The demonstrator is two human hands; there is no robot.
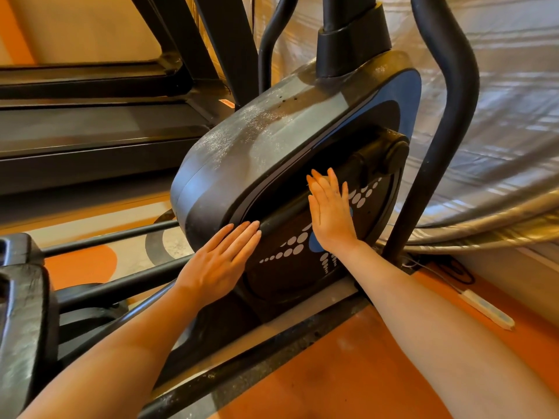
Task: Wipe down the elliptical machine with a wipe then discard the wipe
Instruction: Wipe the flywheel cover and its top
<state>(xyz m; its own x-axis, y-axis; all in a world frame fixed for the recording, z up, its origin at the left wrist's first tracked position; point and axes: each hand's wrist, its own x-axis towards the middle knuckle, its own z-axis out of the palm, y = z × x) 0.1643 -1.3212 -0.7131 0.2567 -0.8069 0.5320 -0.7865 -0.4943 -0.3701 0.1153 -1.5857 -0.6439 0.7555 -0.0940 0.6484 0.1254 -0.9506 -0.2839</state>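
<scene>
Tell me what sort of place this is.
Probably a gym or home workout room: an elliptical machine with a dusty housing, what looks like a treadmill beside it, and an orange sports-type floor.

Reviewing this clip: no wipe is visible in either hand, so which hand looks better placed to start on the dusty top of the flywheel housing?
Left, probably. The left hand lies flat at the housing's lower edge, nearer its dusty top; the right hand lies flat on the dotted side disc.

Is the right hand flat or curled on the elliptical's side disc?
Flat: the right hand lies with straight fingers against the side disc, holding no wipe.
</scene>
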